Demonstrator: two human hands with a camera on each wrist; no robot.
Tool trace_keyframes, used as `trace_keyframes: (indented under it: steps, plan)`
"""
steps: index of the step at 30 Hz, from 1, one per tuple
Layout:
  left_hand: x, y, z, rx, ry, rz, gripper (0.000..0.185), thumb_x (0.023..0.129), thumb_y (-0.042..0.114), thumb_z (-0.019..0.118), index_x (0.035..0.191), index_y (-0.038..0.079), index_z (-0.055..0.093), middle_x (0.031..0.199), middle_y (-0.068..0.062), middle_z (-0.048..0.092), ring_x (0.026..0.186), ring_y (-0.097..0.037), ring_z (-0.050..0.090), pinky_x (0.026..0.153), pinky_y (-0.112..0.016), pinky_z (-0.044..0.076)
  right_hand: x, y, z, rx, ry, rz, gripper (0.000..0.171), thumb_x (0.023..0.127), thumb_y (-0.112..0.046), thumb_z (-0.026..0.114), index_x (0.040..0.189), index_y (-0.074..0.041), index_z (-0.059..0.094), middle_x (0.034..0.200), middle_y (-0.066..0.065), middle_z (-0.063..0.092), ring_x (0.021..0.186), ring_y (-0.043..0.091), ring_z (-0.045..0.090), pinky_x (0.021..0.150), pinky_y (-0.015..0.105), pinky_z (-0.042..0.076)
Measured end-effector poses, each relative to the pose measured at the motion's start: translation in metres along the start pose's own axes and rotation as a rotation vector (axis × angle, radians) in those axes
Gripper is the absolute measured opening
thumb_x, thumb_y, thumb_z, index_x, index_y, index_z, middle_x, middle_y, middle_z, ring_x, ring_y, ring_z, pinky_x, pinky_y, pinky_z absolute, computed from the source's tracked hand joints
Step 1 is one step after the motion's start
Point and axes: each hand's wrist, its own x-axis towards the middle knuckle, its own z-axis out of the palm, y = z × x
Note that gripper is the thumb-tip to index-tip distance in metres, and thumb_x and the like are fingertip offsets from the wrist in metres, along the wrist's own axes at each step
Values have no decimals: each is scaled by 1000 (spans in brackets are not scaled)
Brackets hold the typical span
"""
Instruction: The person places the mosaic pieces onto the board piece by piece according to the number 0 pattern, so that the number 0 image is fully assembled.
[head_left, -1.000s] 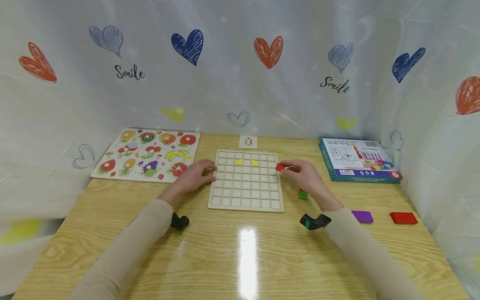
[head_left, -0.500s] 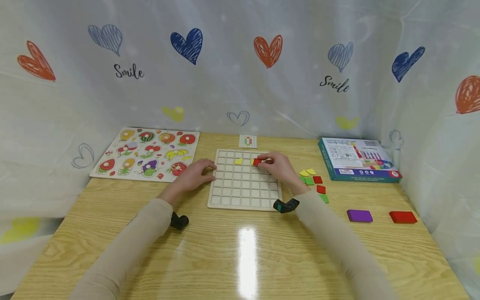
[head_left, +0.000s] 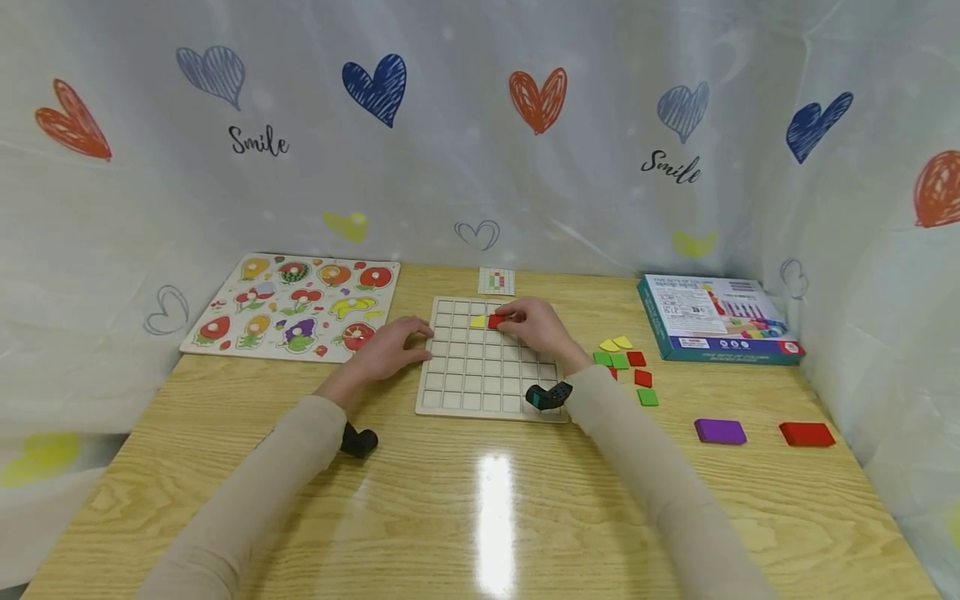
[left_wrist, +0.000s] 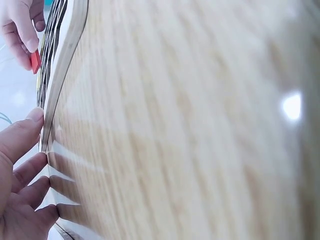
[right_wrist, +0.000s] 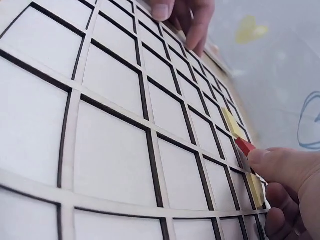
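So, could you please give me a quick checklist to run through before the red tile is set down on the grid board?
1. Red tile pinched in the right hand: ok.
2. Left hand steadying the grid board at its left edge: ok.
3. Tile over the row holding the yellow tile, just beside it: ok.
4. Tile lying flat, squared to a cell: not ok, it looks tilted in the right wrist view.
5. Cell under the tile free: cannot tell, the hand hides it.
6. Spare tiles within reach on the right: ok.

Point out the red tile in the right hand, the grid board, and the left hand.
red tile (head_left: 496, 321), head view, on its top face.
grid board (head_left: 471, 377), head view, on bare cells.
left hand (head_left: 390, 348), head view, on its back.
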Motion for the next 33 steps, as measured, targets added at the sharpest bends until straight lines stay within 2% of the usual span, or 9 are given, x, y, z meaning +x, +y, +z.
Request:
trace_keyframes:
  steps: [4, 14, 26, 33]
  plan:
    - [0, 0, 0, -5, -2, -5, 34, 93, 20, 69, 122, 4, 63, 139, -17, 52, 136, -35, 40, 114, -49, 29, 4, 1, 3, -60, 0, -34, 30, 92, -19, 69, 122, -11, 70, 118, 10, 63, 98, 23, 55, 86, 38, 47]
    - [-1, 1, -1, -1, 3, -4, 35, 93, 19, 69, 123, 3, 62, 139, -19, 51, 136, -37, 39, 114, -50, 28, 9, 2, 6, -127, -22, -83, 29, 94, -18, 67, 121, -8, 70, 111, 10, 63, 88, 23, 52, 78, 36, 47]
    - [-1, 1, 0, -8, 5, -1, 35, 92, 18, 69, 122, 2, 62, 137, -19, 52, 134, -37, 41, 113, -50, 30, 7, 1, 8, -138, -7, -74, 28, 94, -19, 67, 119, -7, 71, 113, 11, 62, 96, 25, 56, 85, 41, 49]
    - [-2, 3, 0, -2, 17, 16, 33, 93, 17, 69, 121, 1, 62, 137, -21, 52, 134, -39, 40, 113, -52, 30, 6, 4, 8, -82, 17, -62, 30, 94, -22, 67, 121, -10, 70, 115, 10, 61, 97, 25, 55, 84, 40, 48]
